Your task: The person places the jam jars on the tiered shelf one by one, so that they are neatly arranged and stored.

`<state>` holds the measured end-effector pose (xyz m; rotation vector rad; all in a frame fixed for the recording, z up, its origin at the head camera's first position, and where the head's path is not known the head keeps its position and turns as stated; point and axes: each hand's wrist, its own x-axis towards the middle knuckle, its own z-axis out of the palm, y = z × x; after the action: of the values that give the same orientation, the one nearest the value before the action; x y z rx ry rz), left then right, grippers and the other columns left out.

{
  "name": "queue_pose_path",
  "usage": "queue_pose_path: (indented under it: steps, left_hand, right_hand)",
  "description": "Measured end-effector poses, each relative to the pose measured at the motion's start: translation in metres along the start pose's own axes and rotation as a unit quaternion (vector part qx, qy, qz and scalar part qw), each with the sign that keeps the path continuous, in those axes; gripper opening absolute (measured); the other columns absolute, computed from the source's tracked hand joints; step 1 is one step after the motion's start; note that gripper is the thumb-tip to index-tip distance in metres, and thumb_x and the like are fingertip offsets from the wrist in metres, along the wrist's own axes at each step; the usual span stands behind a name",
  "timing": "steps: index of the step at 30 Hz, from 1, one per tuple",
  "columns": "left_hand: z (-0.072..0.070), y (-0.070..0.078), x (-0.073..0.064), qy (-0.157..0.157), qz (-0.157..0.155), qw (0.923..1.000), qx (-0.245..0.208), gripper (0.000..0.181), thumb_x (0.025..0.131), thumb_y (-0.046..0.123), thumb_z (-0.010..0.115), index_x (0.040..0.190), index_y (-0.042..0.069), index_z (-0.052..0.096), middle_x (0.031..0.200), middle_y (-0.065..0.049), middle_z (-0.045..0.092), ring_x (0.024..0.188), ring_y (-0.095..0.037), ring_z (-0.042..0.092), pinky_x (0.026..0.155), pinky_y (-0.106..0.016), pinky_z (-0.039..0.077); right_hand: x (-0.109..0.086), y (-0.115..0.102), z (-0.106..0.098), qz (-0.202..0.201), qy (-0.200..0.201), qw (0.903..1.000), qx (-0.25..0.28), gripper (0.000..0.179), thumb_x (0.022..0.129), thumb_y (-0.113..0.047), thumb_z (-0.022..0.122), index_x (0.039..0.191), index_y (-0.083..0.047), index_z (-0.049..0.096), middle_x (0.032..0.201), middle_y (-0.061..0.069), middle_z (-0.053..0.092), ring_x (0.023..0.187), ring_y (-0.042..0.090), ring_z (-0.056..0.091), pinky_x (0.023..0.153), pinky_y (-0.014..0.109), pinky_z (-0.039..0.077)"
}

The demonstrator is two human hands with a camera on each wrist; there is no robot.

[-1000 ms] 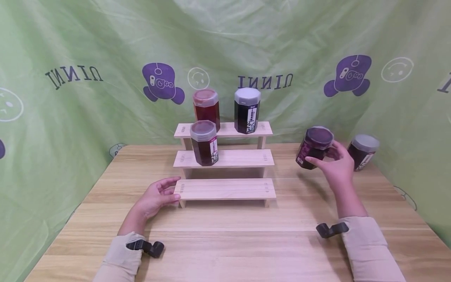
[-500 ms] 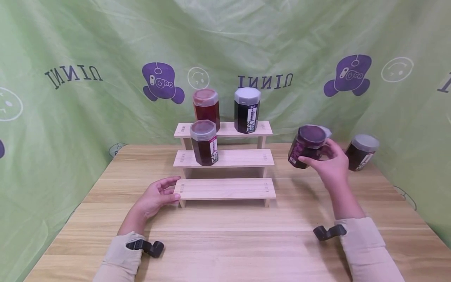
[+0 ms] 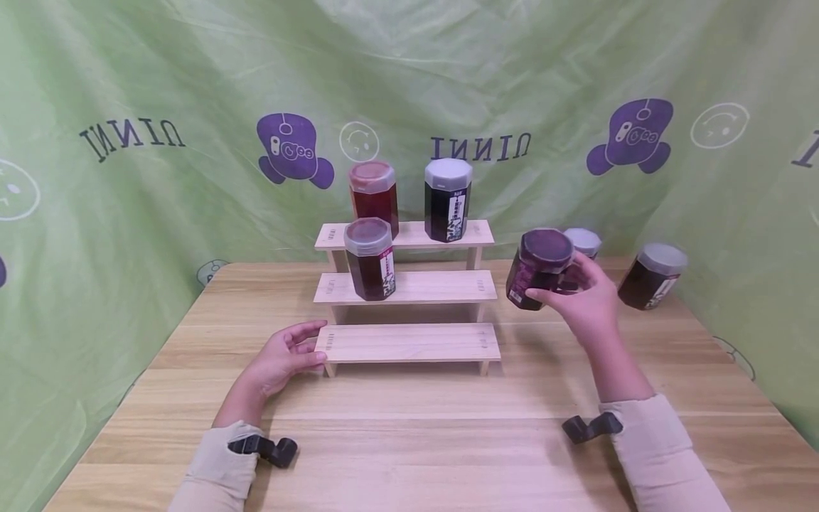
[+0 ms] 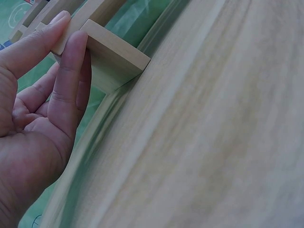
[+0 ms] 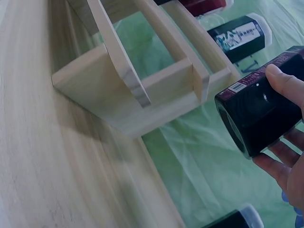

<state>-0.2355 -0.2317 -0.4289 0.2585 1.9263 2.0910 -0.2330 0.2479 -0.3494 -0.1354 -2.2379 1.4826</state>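
Observation:
A dark purple jar (image 3: 540, 267) with a faceted body and flat lid is held, slightly tilted, by my right hand (image 3: 585, 306) to the right of the three-tier wooden stand (image 3: 409, 343). In the right wrist view, the thumb lies on the purple label and the other fingers curl under the jar (image 5: 261, 114). My left hand (image 3: 288, 359) grips the left end of the lowest step. Seen from the left wrist, thumb and fingers pinch the board's end (image 4: 114, 50). A red jar (image 3: 376, 203) and a dark jar (image 3: 448, 203) stand on the top step, another jar (image 3: 370, 263) on the middle one.
Behind my right hand, a pale-lidded jar (image 3: 582, 242) shows partly. Another dark jar (image 3: 652, 277) stands on the table's right side. The wooden table (image 3: 409, 441) ends at a green printed curtain (image 3: 531, 71) at the back and sides.
My right hand has carried the purple jar leftward, nearer the stand. The pale-lidded jar behind it has come partly into view. My left hand stays on the lowest step.

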Motion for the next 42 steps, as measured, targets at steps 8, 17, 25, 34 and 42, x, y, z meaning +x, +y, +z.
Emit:
queue_pose_path:
  steps: [8, 17, 25, 34, 42]
  left_hand:
    - [-0.002, -0.001, 0.000, -0.008, 0.010, 0.9999, -0.002, 0.074, 0.081, -0.014, 0.067, 0.144, -0.014, 0.028, 0.129, -0.016, 0.050, 0.098, -0.019, 0.066, 0.077, -0.034, 0.061]
    - [-0.003, 0.000, 0.000, -0.012, 0.012, 0.9998, -0.003, 0.075, 0.081, -0.014, 0.067, 0.144, -0.014, 0.027, 0.127, -0.012, 0.052, 0.097, -0.019, 0.066, 0.076, -0.034, 0.061]
    - [-0.002, 0.000, 0.000, -0.003, 0.001, 1.0000, 0.001, 0.076, 0.080, -0.013, 0.069, 0.145, -0.011, 0.030, 0.130, -0.013, 0.050, 0.097, -0.019, 0.066, 0.077, -0.035, 0.061]
    - [-0.002, -0.003, 0.000, -0.007, 0.009, 0.9999, 0.002, 0.075, 0.080, -0.013, 0.069, 0.144, -0.012, 0.030, 0.128, -0.012, 0.051, 0.098, -0.019, 0.066, 0.078, -0.035, 0.061]
    - [-0.002, -0.003, 0.001, -0.008, 0.011, 0.9999, 0.004, 0.074, 0.081, -0.013, 0.068, 0.144, -0.012, 0.030, 0.128, -0.010, 0.052, 0.098, -0.019, 0.066, 0.078, -0.035, 0.061]
  right_hand:
    - [-0.006, -0.008, 0.005, -0.015, -0.014, 0.9998, 0.001, 0.084, 0.062, -0.024, 0.094, 0.137, -0.015, 0.056, 0.113, 0.011, 0.065, 0.097, 0.013, 0.059, 0.082, 0.021, 0.056]
    - [-0.010, -0.013, 0.012, -0.029, -0.024, 0.9990, 0.023, 0.082, 0.062, -0.019, 0.094, 0.136, -0.015, 0.058, 0.120, 0.015, 0.064, 0.101, 0.013, 0.059, 0.079, 0.019, 0.057]
    - [-0.008, -0.013, 0.021, -0.028, -0.035, 0.9982, 0.039, 0.083, 0.061, -0.017, 0.094, 0.136, -0.015, 0.058, 0.117, 0.013, 0.064, 0.104, 0.017, 0.059, 0.078, 0.020, 0.058]
    - [-0.003, -0.018, 0.035, -0.057, -0.059, 0.9953, 0.051, 0.079, 0.062, -0.011, 0.093, 0.133, -0.013, 0.059, 0.111, 0.008, 0.063, 0.098, 0.015, 0.059, 0.077, 0.022, 0.058]
    - [0.002, -0.025, 0.048, -0.067, -0.079, 0.9931, 0.054, 0.079, 0.063, -0.010, 0.092, 0.135, -0.012, 0.058, 0.113, 0.010, 0.063, 0.099, 0.018, 0.059, 0.077, 0.023, 0.059]
